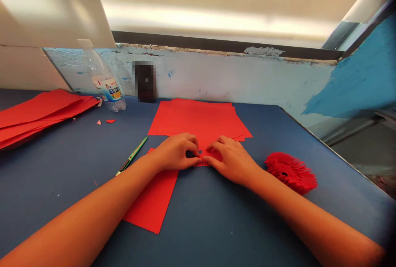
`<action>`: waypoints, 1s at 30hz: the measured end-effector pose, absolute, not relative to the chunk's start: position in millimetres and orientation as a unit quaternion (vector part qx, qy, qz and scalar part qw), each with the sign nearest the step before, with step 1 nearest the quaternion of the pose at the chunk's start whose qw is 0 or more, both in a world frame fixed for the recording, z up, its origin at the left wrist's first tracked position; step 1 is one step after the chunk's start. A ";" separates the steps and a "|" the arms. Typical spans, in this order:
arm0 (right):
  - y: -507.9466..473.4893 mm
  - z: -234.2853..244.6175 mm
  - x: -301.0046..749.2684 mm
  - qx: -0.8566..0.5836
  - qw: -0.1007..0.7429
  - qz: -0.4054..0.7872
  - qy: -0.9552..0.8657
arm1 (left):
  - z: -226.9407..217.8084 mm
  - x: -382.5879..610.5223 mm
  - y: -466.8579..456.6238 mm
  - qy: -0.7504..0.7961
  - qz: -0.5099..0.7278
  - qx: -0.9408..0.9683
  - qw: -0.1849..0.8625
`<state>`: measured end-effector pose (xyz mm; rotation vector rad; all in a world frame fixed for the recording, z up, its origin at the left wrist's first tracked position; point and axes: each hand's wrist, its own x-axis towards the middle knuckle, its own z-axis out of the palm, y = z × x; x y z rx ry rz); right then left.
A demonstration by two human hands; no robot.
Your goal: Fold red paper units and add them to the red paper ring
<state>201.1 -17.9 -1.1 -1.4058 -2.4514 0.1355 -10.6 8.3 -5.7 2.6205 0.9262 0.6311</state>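
A stack of red paper sheets (40, 114) is lying at the far left of the blue desk (55, 205), with two small red scraps (103, 121) lying just to its right. A clear plastic bottle (105, 85) is standing upright by the far wall, beside a pixelated dark object (144, 81). A green-handled craft knife (131, 156) is lying just left of the left hand (176, 151), whose grip is narrow, its fingertips pinching a small folded red paper (204, 160) at mid-desk. That piece is resting at the near edge of a pile of red sheets (192, 118), while a loose red sheet (151, 205) is extending nearer, under the left wrist. The right hand (230, 159) is holding the same piece in an equally narrow grip. A fringed red paper cutting (291, 173) is lying just beyond it, to the right. A blue patch (349, 77) is covering the wall at far right.
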 end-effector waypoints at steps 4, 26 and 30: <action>-23.2 3.4 199.8 -0.513 0.117 0.026 -0.850 | -3.6 -11.5 8.3 0.316 0.207 0.912 0.158; -24.1 -10.8 187.2 -0.602 0.272 0.193 -0.726 | -2.2 -11.7 7.5 0.300 0.183 0.927 0.132; -25.8 -12.8 181.0 -0.623 0.271 0.167 -0.714 | -2.5 -11.7 7.3 0.288 0.174 0.935 0.108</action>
